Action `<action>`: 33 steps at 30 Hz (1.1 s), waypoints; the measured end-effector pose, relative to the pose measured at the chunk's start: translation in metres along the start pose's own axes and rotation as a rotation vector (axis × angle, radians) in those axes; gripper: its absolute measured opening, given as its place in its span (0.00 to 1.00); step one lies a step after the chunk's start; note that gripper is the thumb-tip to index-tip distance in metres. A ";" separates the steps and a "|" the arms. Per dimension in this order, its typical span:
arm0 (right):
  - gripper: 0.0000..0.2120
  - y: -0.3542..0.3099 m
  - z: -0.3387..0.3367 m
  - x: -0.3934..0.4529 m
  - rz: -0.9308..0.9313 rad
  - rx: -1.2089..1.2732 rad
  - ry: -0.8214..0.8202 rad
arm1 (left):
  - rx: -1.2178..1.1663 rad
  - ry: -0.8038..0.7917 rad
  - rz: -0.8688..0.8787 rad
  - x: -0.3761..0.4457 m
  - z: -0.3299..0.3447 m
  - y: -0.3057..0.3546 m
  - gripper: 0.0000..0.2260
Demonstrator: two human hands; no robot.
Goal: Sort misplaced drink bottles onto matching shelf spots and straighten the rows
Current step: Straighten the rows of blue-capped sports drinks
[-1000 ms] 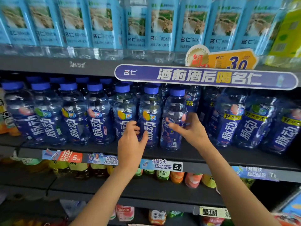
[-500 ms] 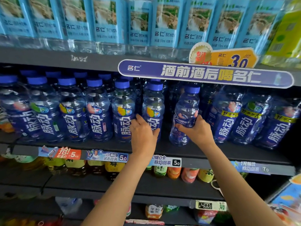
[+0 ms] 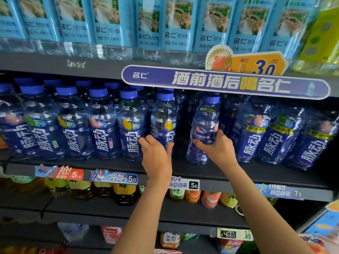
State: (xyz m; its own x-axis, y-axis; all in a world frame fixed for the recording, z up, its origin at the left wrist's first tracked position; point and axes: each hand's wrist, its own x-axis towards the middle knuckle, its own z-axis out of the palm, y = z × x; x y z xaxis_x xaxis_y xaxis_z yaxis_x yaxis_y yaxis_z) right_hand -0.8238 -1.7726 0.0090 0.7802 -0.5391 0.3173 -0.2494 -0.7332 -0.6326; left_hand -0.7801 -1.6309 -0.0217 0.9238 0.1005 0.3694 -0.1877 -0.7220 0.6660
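Observation:
A row of blue-capped drink bottles with dark blue labels stands on the middle shelf. My left hand grips the lower part of one bottle with a yellow fruit mark. My right hand holds another bottle with a pink fruit mark; it stands alone with a gap on each side and its label is turned sideways. Larger bottles of the same brand stand to the right.
Light-blue labelled water bottles fill the shelf above, behind a purple banner. Price tags line the shelf edge. Tea and juice bottles sit on the lower shelves. A yellow-green bottle is at top right.
My left hand moved right from one bottle to its right-hand neighbour and gripped it. My right hand closed on the pink-marked bottle and shifted it right, opening a gap.

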 end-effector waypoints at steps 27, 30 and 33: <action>0.13 -0.070 0.037 -0.057 -0.448 0.202 0.346 | -0.385 0.485 -0.248 0.078 -0.092 -0.118 0.23; 0.13 -0.111 0.062 -0.064 -0.562 0.119 0.099 | -0.368 0.354 -0.186 0.082 -0.099 -0.138 0.23; 0.22 -0.149 0.102 -0.070 -0.437 -0.009 -0.095 | -0.224 0.204 -0.059 0.074 -0.110 -0.150 0.29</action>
State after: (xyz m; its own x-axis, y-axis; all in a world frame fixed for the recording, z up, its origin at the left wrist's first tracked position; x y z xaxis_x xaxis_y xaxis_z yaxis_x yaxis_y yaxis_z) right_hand -0.7828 -1.5836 0.0093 0.8627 -0.1372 0.4867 0.1112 -0.8875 -0.4472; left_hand -0.7201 -1.4395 -0.0226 0.8537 0.2896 0.4328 -0.2250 -0.5444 0.8081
